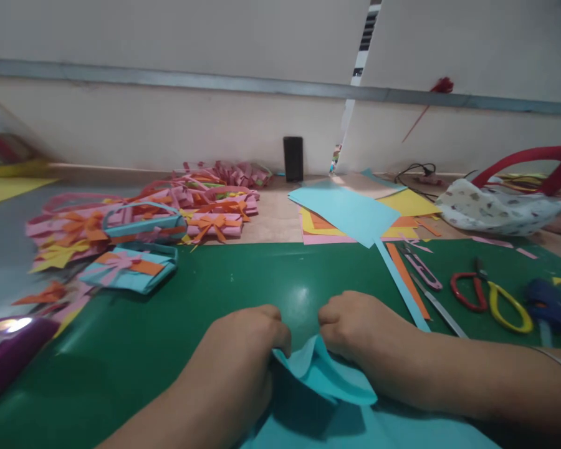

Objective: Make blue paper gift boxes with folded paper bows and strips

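A sheet of light blue paper lies low in the head view, its upper edge raised and curled between my hands. My left hand is closed, with the paper's left edge pinched between thumb and fingers. On the other side, my right hand is closed too, its curled fingers gripping the paper near the fold. The lower part of the sheet runs out of the picture. Right of my right hand lie a blue paper strip and an orange strip on the green mat.
Folded paper bags with bows pile up at left. Coloured sheets are stacked behind the mat. At right lie a pink cutter, a metal blade-like tool, scissors and a dark blue tool. A phone leans on the wall.
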A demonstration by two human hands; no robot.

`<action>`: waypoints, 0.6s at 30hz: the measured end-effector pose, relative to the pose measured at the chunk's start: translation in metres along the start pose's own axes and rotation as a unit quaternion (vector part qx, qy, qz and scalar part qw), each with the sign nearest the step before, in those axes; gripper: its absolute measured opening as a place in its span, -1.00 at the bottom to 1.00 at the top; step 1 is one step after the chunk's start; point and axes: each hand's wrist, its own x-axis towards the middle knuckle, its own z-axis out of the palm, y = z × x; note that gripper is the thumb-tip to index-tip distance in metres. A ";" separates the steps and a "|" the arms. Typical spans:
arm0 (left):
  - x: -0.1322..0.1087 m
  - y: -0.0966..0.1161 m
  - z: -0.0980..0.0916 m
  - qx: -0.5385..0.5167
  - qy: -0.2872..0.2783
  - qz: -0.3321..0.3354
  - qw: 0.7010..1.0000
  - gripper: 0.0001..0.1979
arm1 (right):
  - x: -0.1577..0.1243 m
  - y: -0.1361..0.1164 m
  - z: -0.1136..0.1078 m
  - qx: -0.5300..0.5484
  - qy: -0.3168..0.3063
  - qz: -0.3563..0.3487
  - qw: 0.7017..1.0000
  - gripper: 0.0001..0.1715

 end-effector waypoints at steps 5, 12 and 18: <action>-0.002 0.009 -0.005 0.029 -0.018 -0.011 0.999 -0.82 | 0.002 0.002 0.012 -0.013 0.033 0.013 0.999 -0.76; -0.006 0.015 0.001 0.123 -0.041 0.047 0.990 -0.85 | 0.002 -0.006 0.018 -0.032 0.022 0.061 0.997 -0.81; -0.006 0.006 0.023 0.169 0.006 0.109 0.980 -0.82 | -0.009 -0.013 0.030 -0.103 0.145 -0.004 0.984 -0.67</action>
